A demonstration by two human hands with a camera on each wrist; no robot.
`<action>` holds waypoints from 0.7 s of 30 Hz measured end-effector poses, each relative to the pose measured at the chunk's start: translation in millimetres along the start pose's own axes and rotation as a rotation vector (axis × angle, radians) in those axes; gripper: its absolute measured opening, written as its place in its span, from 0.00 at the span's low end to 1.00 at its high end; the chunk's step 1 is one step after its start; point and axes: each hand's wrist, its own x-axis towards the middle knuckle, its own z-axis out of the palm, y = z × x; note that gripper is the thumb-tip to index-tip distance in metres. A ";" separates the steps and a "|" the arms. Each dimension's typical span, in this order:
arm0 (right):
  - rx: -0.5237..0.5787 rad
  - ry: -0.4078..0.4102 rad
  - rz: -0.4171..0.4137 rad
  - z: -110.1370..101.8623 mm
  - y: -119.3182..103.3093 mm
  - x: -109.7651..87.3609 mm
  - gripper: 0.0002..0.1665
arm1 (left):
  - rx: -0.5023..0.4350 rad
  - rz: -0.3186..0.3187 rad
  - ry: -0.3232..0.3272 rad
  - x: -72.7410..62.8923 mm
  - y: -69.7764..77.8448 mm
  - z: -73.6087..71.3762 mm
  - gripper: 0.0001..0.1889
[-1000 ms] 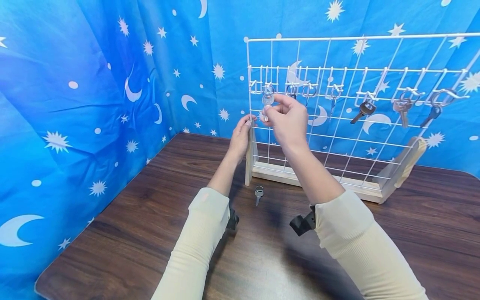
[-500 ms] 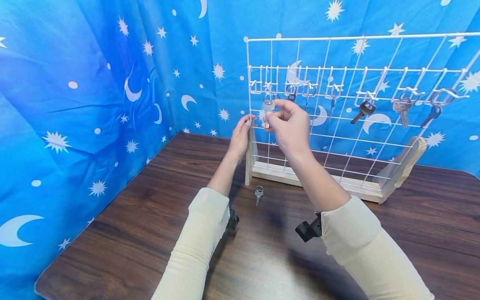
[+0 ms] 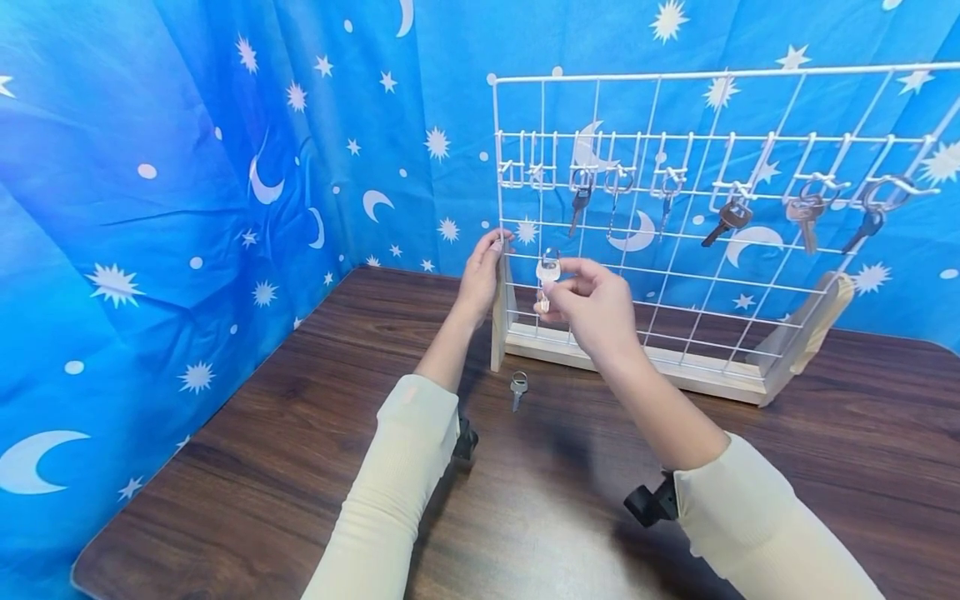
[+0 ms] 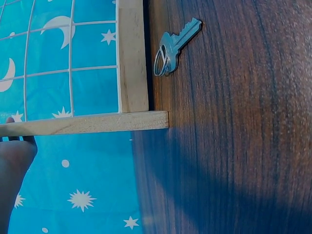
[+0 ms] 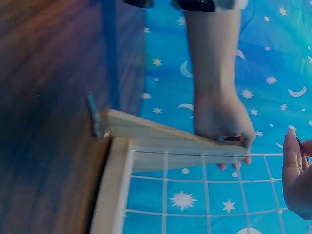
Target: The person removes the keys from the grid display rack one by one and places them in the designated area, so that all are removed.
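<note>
Wire rack [image 3: 697, 382] gripped, key [image 3: 548, 268] pinched

The worktop [image 3: 262, 467] spans the lower frame; the rack stands upper right. Near centre, the left hand [image 3: 480, 275] curls its fingers round a wooden upright [image 3: 498, 321]; the right hand [image 3: 600, 308] pinches the key. Another key [image 3: 519, 390] lies below centre.

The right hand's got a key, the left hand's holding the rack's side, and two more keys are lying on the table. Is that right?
Not quite: only one loose key is lying on the table, as the head view shows. The rest holds: the right hand has a key and the left hand is holding the rack's side.
</note>
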 end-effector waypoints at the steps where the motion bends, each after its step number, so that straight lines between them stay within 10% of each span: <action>1: -0.009 -0.009 0.011 -1.1 3.3 -1.5 0.19 | 0.000 -0.001 0.003 1.2 -2.1 -0.2 0.18; 13: -0.013 -0.141 0.106 -10.7 37.9 -13.1 0.15 | 0.028 0.028 0.021 13.0 -20.9 1.2 0.18; 21: 0.041 -0.251 0.245 -7.0 62.9 -20.8 0.14 | -0.004 -0.009 -0.002 5.0 -7.6 -1.4 0.18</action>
